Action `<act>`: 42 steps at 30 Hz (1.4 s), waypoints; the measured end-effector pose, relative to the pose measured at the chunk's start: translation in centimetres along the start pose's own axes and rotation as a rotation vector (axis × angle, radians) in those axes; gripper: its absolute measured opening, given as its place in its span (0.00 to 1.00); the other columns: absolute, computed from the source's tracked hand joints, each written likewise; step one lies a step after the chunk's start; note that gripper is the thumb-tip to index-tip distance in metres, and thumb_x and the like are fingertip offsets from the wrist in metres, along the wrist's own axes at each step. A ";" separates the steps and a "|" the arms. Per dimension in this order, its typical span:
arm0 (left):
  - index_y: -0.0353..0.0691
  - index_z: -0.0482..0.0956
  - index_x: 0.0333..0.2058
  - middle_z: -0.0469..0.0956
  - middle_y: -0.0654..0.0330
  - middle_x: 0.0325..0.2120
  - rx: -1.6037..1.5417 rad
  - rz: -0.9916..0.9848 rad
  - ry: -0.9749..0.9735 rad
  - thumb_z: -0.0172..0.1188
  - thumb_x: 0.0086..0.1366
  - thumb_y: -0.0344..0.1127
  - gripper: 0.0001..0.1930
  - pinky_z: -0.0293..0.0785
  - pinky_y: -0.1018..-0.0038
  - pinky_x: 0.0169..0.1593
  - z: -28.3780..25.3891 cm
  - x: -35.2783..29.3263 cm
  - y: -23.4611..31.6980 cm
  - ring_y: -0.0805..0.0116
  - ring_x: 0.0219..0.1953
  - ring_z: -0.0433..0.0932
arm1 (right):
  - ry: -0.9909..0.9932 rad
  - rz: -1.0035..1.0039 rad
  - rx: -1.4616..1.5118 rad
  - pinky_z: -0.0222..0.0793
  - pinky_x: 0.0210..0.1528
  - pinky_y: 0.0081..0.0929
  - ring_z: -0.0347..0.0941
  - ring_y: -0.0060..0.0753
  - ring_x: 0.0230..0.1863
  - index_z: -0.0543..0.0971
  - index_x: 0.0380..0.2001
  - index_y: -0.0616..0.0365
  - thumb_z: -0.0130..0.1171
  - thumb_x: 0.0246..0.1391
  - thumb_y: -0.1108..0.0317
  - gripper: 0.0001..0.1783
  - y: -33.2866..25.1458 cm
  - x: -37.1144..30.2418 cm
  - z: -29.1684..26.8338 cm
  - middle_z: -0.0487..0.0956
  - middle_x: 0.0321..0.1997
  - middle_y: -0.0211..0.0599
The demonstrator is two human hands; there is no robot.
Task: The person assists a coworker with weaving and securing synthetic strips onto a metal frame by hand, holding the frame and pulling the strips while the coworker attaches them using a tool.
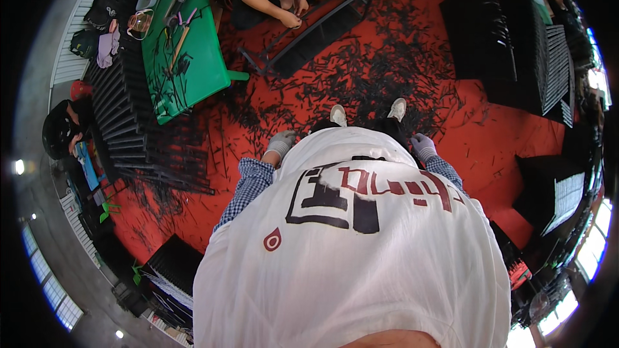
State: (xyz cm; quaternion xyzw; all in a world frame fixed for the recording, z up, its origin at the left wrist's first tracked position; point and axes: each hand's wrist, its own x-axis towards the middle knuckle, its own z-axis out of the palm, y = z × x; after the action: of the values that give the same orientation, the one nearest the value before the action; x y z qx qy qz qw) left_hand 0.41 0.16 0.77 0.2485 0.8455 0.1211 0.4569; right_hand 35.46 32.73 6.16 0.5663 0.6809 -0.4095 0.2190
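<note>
My left hand (281, 143), in a grey work glove, is at the left side of my white shirt (387, 270), holding nothing I can see. Its fingers look loosely stretched and are partly hidden by the shirt. On the other side, my right hand (423, 145), also gloved, hangs beside my dark trousers with its fingers loosely extended and no object visible in it. Beyond my shoes (396, 109), many thin black strips (361, 67) litter the red floor (474, 154).
A green table (200, 58) with tools and black strips stands front left, beside stacked black metal frames (138, 122). Ahead, another person's hands (291, 18) work at a black frame (322, 22). More black stacks (477, 32) line the right. Another person (61, 129) is far left.
</note>
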 end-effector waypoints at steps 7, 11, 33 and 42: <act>0.49 0.77 0.44 0.76 0.53 0.42 -0.040 -0.018 -0.023 0.49 0.57 0.45 0.18 0.70 0.66 0.48 0.6 0.4 -0.9 0.55 0.44 0.75 | 0.002 -0.051 -0.038 0.67 0.44 0.36 0.74 0.48 0.41 0.77 0.37 0.57 0.51 0.51 0.57 0.16 0.9 0.5 0.4 0.77 0.35 0.51; 0.49 0.76 0.45 0.75 0.53 0.43 0.008 -0.017 -0.027 0.47 0.57 0.46 0.19 0.70 0.65 0.48 1.0 0.8 -1.4 0.53 0.45 0.74 | -0.005 -0.066 -0.062 0.67 0.44 0.36 0.74 0.48 0.40 0.76 0.36 0.57 0.51 0.51 0.57 0.16 1.6 1.3 0.8 0.77 0.36 0.51; 0.48 0.75 0.46 0.74 0.54 0.46 -0.039 -0.075 -0.053 0.49 0.57 0.44 0.19 0.69 0.66 0.50 1.2 1.1 -1.6 0.54 0.46 0.73 | 0.040 -0.133 -0.130 0.68 0.44 0.35 0.74 0.46 0.40 0.77 0.35 0.55 0.51 0.50 0.58 0.15 4.2 3.2 2.3 0.78 0.35 0.48; 0.47 0.76 0.46 0.74 0.54 0.46 -0.025 -0.084 -0.074 0.48 0.58 0.44 0.19 0.70 0.68 0.49 -0.1 -0.1 0.3 0.56 0.46 0.74 | 0.040 -0.148 -0.130 0.68 0.43 0.36 0.74 0.47 0.40 0.77 0.35 0.54 0.51 0.51 0.57 0.15 4.0 2.7 2.2 0.77 0.35 0.47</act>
State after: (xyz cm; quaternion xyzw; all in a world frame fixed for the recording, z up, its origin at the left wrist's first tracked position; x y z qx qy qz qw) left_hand 0.47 0.35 1.03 0.2112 0.8360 0.1030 0.4958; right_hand 38.18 32.61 1.61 0.5069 0.7504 -0.3682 0.2108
